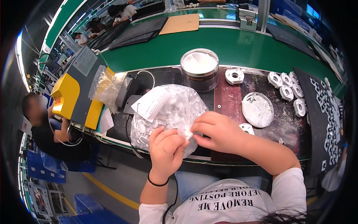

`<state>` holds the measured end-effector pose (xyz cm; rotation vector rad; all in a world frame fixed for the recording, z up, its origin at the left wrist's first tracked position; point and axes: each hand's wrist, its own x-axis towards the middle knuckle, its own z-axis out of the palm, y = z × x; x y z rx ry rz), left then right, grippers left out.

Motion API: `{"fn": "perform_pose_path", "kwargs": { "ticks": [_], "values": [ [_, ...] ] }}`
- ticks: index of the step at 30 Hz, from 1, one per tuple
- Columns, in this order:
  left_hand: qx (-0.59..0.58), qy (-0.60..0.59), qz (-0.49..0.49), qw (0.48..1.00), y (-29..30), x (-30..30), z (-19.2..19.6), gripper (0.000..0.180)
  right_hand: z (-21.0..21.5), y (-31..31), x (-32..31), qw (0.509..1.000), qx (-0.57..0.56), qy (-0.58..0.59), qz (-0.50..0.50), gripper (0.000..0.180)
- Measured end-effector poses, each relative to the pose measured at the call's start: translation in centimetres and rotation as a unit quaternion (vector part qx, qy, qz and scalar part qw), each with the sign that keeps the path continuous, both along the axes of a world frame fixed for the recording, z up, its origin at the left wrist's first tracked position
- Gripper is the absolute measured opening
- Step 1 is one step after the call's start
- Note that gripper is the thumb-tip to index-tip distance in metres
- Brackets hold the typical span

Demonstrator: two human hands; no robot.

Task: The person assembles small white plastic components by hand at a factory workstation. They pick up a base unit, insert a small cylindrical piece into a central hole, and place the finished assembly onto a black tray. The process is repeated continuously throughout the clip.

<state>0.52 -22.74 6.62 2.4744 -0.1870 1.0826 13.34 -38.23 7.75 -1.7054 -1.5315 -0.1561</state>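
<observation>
Both hands [167,147] pinching plastic bag [167,112]

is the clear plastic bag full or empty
Full: the clear plastic bag bulges with small whitish parts, and both the left hand and right hand pinch its edge.

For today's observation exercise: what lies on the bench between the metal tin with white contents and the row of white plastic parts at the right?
In the head view, between the metal tin and the row of white plastic parts, one white ring-shaped part lies on the dark bench.
</observation>
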Motion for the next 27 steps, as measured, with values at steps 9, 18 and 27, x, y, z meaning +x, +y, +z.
{"fn": "perform_pose_path", "kwargs": {
  "ticks": [9, 18, 27],
  "values": [
    [0.007, 0.002, 0.000, 1.000, -1.3, -0.4, -0.2, 0.013, -0.3, -0.9, -1.8, 0.998, 0.027, -0.019, -0.054, 0.017],
    [0.054, -0.008, -0.008, 0.998, -1.9, -0.5, -0.4, 0.013, -1.4, -0.5, -2.4, 0.993, -0.013, 0.060, -0.100, 0.015],
    [0.114, 0.033, -0.065, 0.991, -1.5, 1.0, 2.7, 0.020, -1.1, -1.0, -2.2, 0.997, 0.020, 0.003, -0.073, 0.014]
  ]
}}
